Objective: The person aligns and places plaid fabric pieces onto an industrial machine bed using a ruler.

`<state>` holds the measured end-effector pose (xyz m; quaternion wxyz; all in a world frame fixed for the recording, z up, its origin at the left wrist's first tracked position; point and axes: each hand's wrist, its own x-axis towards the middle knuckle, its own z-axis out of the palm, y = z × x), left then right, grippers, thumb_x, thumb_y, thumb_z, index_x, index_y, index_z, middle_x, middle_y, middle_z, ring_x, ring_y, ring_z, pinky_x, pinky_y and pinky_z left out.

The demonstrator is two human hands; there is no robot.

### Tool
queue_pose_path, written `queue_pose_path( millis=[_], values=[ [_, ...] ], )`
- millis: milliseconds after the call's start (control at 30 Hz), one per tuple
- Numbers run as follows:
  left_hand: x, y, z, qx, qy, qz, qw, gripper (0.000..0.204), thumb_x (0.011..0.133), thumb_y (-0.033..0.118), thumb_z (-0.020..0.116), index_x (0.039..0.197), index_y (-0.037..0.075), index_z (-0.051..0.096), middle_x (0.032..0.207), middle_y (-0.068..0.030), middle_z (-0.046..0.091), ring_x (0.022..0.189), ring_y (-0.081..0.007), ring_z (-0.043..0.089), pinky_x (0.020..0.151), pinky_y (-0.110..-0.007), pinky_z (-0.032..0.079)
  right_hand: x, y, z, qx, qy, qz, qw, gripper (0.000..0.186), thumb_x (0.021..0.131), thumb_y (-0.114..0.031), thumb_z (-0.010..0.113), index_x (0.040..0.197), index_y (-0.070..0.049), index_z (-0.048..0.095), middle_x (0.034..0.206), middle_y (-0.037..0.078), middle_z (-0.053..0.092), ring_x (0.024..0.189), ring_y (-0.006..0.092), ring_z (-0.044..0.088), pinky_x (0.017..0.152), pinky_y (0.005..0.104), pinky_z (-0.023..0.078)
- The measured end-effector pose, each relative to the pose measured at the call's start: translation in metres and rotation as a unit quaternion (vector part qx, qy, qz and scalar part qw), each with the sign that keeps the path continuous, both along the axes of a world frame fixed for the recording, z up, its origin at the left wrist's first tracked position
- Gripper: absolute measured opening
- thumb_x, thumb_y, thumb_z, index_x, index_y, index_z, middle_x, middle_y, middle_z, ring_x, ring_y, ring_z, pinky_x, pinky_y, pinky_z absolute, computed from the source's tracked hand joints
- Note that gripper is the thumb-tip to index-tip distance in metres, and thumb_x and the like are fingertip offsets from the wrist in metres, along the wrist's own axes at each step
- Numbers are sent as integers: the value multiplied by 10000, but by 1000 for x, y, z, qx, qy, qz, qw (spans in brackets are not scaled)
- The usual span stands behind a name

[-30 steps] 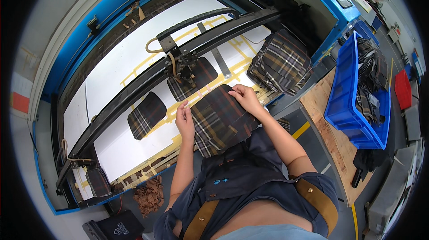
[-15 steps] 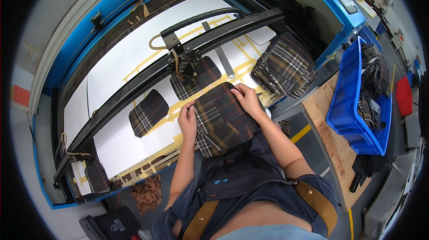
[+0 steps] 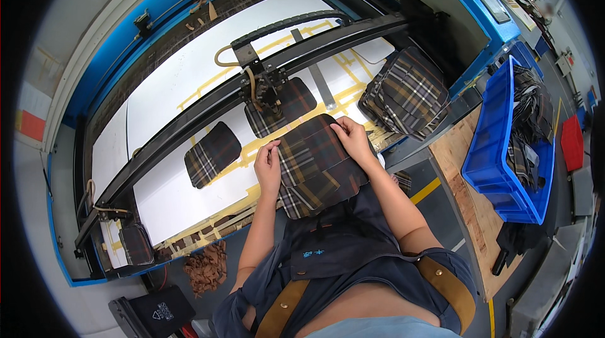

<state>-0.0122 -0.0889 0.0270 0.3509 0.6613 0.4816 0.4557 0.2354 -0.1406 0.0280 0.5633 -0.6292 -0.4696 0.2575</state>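
Between my two hands I hold a stack of dark plaid fabric pieces, rounded at the corners, at the machine's front edge. My left hand pinches its left edge, and my right hand grips the upper right corner. Beyond it a plaid piece lies on the white bed, partly under the black machine head. A smaller plaid piece rests to the left of my left hand. To the right of my right hand sits a thick pile of plaid pieces.
A black gantry beam crosses the white bed, which carries yellow tape lines. At the right, a blue bin of fabric scraps stands on a wooden board. More plaid pieces lie at the bed's near left corner. Brown scraps lie below.
Both hands keep their hold on the fabric stack, which stays in nearly the same place. The surroundings have shifted slightly in view.
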Motion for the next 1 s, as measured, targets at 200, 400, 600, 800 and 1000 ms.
queue_pose_path(
  millis=[200,400,600,800,1000],
  values=[
    [-5,4,-1,-5,-15,-7,1000,169,1002,128,576,1082,59,709,802,79,582,623,-14,358,556,-199,292,0,0,-2,11,-5,-2,1000,146,925,-113,684,914,29,651,637,61,586,575,73,457,554,260,407],
    [-29,23,-12,-33,-15,-48,998,180,957,87,601,1099,43,702,955,-10,636,776,-98,540,702,-231,434,-1,3,-4,-6,24,7,1000,143,926,-117,685,928,23,652,642,52,587,586,73,461,560,261,410],
    [-32,19,-8,-49,49,-38,997,176,979,89,583,1106,41,695,987,6,669,771,-65,544,696,-215,436,1,1,-3,-5,17,5,1000,163,929,-129,690,911,30,658,646,37,593,602,59,472,562,248,414],
    [-18,9,3,56,107,18,992,141,955,91,605,1022,73,727,850,-4,630,632,-97,484,580,-241,380,0,2,0,-8,32,7,999,162,934,-127,687,919,32,661,671,29,618,622,48,502,573,238,425],
    [-16,8,7,43,125,17,991,140,949,95,595,1009,77,721,895,-39,663,646,-161,546,595,-288,423,1,1,0,-6,42,11,999,153,939,-121,680,926,31,664,685,25,629,636,39,508,580,234,429]
  ],
)
